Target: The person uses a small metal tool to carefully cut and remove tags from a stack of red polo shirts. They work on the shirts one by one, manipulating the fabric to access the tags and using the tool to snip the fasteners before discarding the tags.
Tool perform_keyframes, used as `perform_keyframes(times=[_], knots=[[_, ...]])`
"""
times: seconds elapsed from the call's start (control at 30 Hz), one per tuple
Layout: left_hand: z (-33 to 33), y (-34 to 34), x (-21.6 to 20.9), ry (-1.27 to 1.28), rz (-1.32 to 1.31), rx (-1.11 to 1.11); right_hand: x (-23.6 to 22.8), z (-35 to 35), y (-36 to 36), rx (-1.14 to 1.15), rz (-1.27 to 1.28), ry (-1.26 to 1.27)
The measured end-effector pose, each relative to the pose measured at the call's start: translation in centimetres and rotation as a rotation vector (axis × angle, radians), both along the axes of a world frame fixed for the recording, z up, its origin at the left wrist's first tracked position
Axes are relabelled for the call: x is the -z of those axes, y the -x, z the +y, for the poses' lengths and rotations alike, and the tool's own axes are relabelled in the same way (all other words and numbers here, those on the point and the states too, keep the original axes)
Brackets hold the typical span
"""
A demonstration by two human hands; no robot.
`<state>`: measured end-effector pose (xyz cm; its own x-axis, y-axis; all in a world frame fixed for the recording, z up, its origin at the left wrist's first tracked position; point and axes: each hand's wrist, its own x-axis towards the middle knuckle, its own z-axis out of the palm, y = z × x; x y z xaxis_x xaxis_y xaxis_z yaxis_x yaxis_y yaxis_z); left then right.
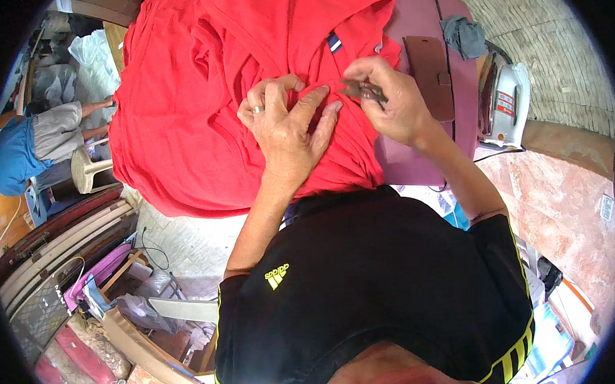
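A large red cloth (pixel 188 128) lies in loose folds over a mauve-topped table (pixel 402 157). My left hand (pixel 287 121), with a ring on one finger, rests on the cloth and gathers it. Its thumb and forefinger press a fold close to the blades. In my right hand (pixel 396 99) I grip small dark metal thread snips (pixel 363 91), their tips pointing left at the cloth beside the left fingertips. Whether the blades touch the cloth I cannot tell. A dark and white striped label (pixel 335 44) shows on the cloth just beyond my hands.
A brown leather case (pixel 431 78) and a crumpled grey cloth (pixel 463 37) lie on the table's right side. Past that edge stands a white appliance (pixel 508 104). At the far left a person in a blue top (pixel 23 158) is near a cream plastic stool (pixel 85 171). Stacked boards (pixel 69 237) stand lower left.
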<state>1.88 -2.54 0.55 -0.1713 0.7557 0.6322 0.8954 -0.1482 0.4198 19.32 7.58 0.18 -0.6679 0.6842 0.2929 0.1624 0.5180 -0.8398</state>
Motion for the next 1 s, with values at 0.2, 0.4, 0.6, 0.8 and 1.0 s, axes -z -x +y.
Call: perform_keyframes(times=[0.2, 0.4, 0.6, 0.8, 1.0], knots=[[0.4, -0.4, 1.2, 0.019, -0.035, -0.027, -1.9, 0.3, -0.4, -0.089, 0.036, 0.319], [0.7, 0.1, 0.5, 0.139, -0.06, 0.045, -3.8, 1.7, -0.8, -0.222, -0.231, -0.048], [0.7, 0.2, 0.3, 0.171, -0.008, 0.058, -5.0, 1.1, -0.2, -0.189, -0.416, -0.251], [0.8, 0.2, 0.7, 0.145, -0.017, 0.062, -5.3, 0.9, 0.4, -0.184, -0.469, -0.295], [0.9, 0.5, 1.5, 0.083, -0.127, 0.098, -4.7, 1.0, 0.2, -0.197, -0.368, -0.248]])
